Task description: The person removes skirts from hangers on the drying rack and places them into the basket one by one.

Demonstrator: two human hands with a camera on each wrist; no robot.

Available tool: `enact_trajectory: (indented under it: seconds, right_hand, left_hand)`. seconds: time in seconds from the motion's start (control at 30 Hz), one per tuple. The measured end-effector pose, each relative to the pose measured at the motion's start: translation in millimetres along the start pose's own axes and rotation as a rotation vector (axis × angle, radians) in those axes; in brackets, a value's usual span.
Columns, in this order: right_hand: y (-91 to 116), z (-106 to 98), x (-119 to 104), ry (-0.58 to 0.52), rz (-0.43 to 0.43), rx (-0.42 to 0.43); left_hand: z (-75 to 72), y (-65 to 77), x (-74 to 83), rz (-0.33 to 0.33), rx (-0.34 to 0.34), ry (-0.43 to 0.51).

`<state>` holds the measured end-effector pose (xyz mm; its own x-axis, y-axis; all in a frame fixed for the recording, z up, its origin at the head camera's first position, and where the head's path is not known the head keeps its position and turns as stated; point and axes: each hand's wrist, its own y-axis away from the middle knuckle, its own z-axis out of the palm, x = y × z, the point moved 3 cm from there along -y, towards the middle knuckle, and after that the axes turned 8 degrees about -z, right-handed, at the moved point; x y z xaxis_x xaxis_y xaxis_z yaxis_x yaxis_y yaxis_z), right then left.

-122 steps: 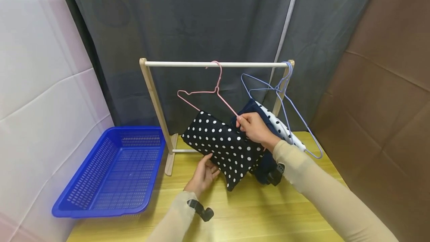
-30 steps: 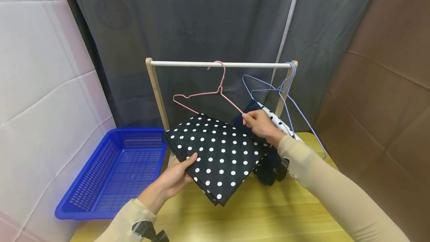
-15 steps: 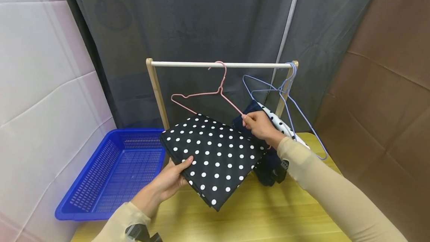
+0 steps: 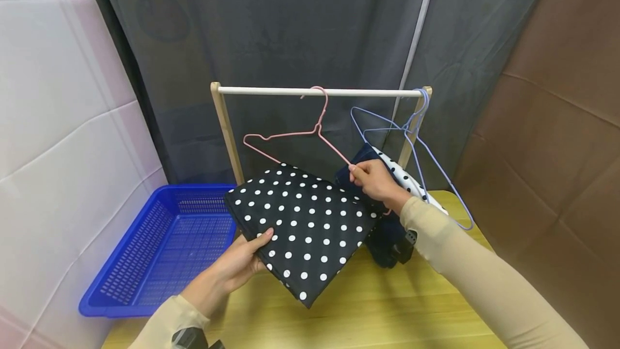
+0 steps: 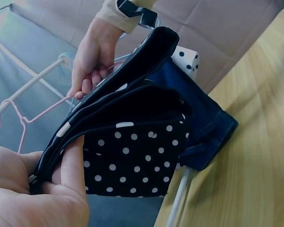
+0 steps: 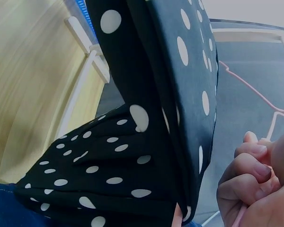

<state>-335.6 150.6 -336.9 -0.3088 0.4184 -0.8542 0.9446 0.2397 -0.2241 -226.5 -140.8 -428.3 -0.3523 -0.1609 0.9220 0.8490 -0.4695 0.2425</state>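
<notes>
A black cloth with white polka dots (image 4: 300, 225) hangs folded over the lower bar of a pink hanger (image 4: 286, 134), whose hook sits on the rack's white rod. My left hand (image 4: 239, 263) pinches the cloth's left edge, thumb on top and fingers beneath; the left wrist view shows its folded layers (image 5: 128, 161) between them. My right hand (image 4: 375, 179) grips the right arm of the pink hanger. In the right wrist view the curled fingers of that right hand (image 6: 255, 184) wrap the pink wire, beside the cloth (image 6: 146, 113).
Blue hangers (image 4: 411, 128) crowd the rack's right end, bearing dark blue denim (image 4: 382, 246) and a white cloth with black dots (image 4: 404, 176). A blue plastic basket (image 4: 92, 298) stands left of the wooden clothes rack (image 4: 225, 128). Curtains close off the back and sides.
My left hand has come round from under the cloth to pinch its left edge. It has drawn the cloth left and spread it wider. The right hand keeps its grip on the pink hanger.
</notes>
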Motion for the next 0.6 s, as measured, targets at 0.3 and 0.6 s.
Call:
enact_trajectory:
  seconds: [0.3, 0.6]
  right_hand:
    - [-2.1, -4.7, 4.1, -0.019, 0.003, 0.000]
    - [-3.0, -4.4, 5.4, -0.014, 0.005, -0.026]
  left_hand:
    - [-3.4, 6.8, -0.4, -0.009, 0.036, 0.011]
    - [-11.3, 12.1, -0.7, -0.039, 0.069, -0.014]
